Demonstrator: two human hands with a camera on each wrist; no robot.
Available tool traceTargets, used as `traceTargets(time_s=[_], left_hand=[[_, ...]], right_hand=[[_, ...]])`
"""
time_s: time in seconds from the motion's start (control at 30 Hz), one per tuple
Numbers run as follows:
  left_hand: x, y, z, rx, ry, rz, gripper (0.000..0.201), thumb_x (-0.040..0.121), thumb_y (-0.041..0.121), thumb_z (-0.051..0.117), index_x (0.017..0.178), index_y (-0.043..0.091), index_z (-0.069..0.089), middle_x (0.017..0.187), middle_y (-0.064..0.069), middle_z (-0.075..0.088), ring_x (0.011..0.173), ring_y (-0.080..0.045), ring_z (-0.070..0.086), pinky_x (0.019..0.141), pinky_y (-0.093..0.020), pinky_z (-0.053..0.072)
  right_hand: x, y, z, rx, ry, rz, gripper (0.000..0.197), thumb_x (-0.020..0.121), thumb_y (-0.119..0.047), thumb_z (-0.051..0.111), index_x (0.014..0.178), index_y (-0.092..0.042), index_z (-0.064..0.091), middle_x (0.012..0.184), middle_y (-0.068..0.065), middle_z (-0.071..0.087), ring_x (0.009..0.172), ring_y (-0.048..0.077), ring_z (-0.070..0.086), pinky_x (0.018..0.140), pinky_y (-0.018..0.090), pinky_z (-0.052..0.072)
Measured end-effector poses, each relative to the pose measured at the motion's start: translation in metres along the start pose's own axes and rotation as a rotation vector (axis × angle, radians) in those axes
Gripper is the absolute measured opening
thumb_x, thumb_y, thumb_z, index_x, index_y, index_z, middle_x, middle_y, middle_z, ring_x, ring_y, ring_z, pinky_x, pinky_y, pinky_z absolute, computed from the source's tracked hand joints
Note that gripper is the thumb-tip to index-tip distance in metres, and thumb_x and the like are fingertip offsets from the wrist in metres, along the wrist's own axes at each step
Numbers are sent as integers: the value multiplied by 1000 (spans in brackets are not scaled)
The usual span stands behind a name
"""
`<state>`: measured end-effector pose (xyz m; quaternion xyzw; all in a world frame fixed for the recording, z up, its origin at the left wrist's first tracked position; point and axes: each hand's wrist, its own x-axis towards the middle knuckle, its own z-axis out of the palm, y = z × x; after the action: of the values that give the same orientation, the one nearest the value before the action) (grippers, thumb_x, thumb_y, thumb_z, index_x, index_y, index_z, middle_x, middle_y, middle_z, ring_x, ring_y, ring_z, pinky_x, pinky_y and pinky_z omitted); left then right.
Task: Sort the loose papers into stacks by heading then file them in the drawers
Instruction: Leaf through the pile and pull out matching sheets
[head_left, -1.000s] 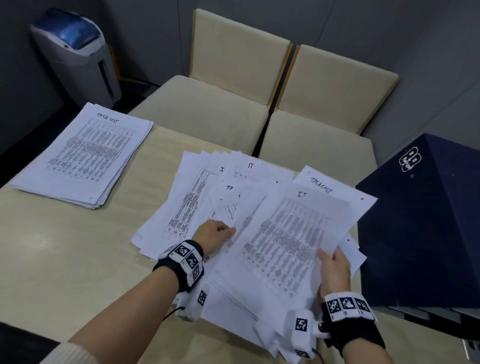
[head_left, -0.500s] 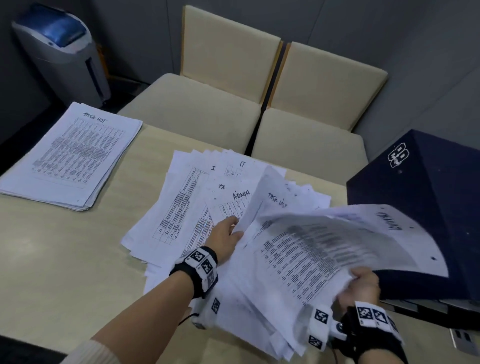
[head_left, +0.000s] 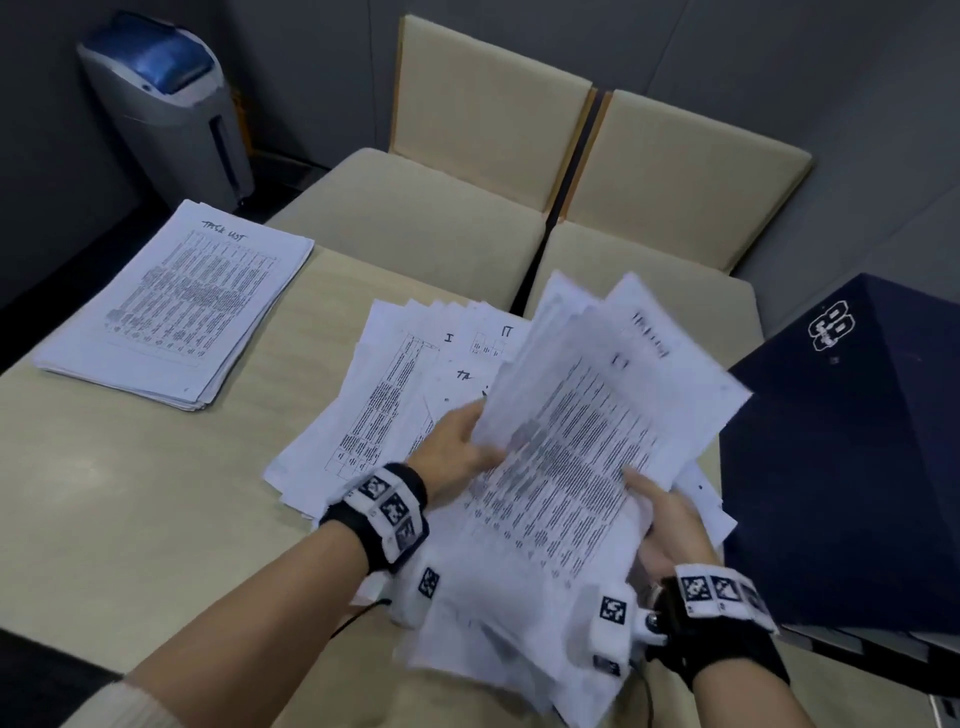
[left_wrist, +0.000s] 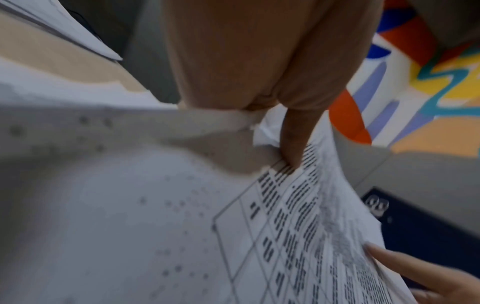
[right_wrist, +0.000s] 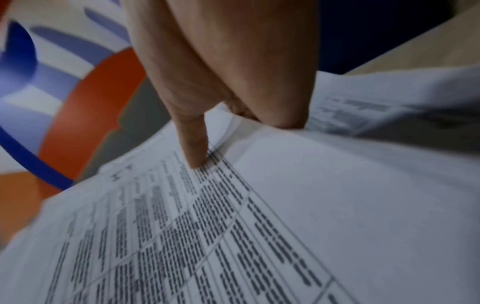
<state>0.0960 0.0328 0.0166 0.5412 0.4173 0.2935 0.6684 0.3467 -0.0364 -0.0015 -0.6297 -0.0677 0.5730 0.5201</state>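
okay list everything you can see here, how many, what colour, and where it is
held sheaf of papers: several sheets, white, lifted above the table's middle
loose papers: many, white, fanned on the table under the sheaf
Task List stack: one, white, table's far left
table: one, light wood
chairs: two, beige, behind the table
dark box: one, navy, right
bin: one, grey with blue top, far left
left hand: grips the sheaf's left edge
right hand: grips its right edge
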Motion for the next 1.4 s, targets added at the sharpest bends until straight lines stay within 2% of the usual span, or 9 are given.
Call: traceTargets(time_s=[0.13, 0.37, 0.53, 0.7, 0.83, 1.0, 1.17, 1.3, 1.4], left_hand=[[1, 67, -11, -91, 112, 123, 41, 79, -9, 73, 113, 8, 58, 84, -2, 67, 58, -6, 64, 50, -20, 50], [0, 115, -12, -88, 322, 391, 51, 72, 25, 88, 112, 5, 64, 103, -14, 73, 95, -32, 70, 83, -50, 58], [7, 75, -5, -85, 303, 219, 63, 72, 29, 86, 125, 13, 57, 114, -3, 70, 102, -14, 69, 88, -37, 58], [13, 57, -8, -93, 400, 222, 42, 73, 23, 86, 108, 9, 67, 99, -2, 75, 89, -18, 72, 78, -31, 59], [24, 15, -21, 163, 592, 34, 64, 68, 59, 80, 111, 17, 58, 113, -1, 62, 104, -14, 59, 86, -27, 49], [19, -64, -23, 502, 452, -615, 70, 93, 61, 45, 120, -3, 58, 115, -20, 67, 103, -34, 65, 85, -37, 53], [20, -75, 9, 525, 290, -437, 51, 94, 50, 51, 119, 6, 49, 114, -9, 61, 102, -28, 61, 78, -28, 46], [28, -95, 28, 335, 176, -291, 100, 64, 83, 61, 142, 27, 32, 140, -4, 48, 123, -24, 54, 100, -49, 50], [22, -77, 38, 132, 207, -255, 92, 77, 60, 71, 148, 29, 21, 146, -4, 45, 129, -26, 50, 107, -51, 43]], right_hand=[[-32, -55, 41, 41, -129, -385, 41, 92, -9, 65, 132, -11, 57, 129, 11, 66, 115, 28, 66, 97, 47, 51], [-86, -93, 83, -102, -47, -880, 42, 84, -9, 75, 123, -10, 61, 117, 2, 71, 113, 19, 66, 96, 31, 53], [-48, -55, 73, -443, -40, -735, 43, 84, -21, 75, 119, 0, 64, 110, 6, 73, 97, 7, 69, 90, 29, 56], [-21, -66, 54, -609, 113, -800, 61, 87, -52, 67, 92, 8, 60, 74, 14, 61, 64, 13, 53, 58, 35, 46], [-21, -98, 16, -334, 183, -810, 31, 91, -32, 70, 114, -11, 67, 103, 3, 73, 97, 16, 68, 87, 37, 54], [22, -66, -68, -762, 74, -363, 65, 66, -60, 81, 118, -22, 69, 111, -1, 74, 108, 22, 68, 99, 52, 50], [31, 12, -81, -970, -9, -121, 35, 93, -27, 67, 126, -21, 61, 131, 9, 62, 116, 28, 60, 105, 48, 45], [21, 30, -67, -809, 139, -90, 54, 88, -24, 74, 130, -18, 42, 126, 5, 46, 109, 24, 52, 99, 34, 41], [18, 31, -56, -699, 44, 0, 40, 87, -18, 75, 119, -19, 52, 123, 3, 63, 108, 22, 61, 103, 40, 45]])
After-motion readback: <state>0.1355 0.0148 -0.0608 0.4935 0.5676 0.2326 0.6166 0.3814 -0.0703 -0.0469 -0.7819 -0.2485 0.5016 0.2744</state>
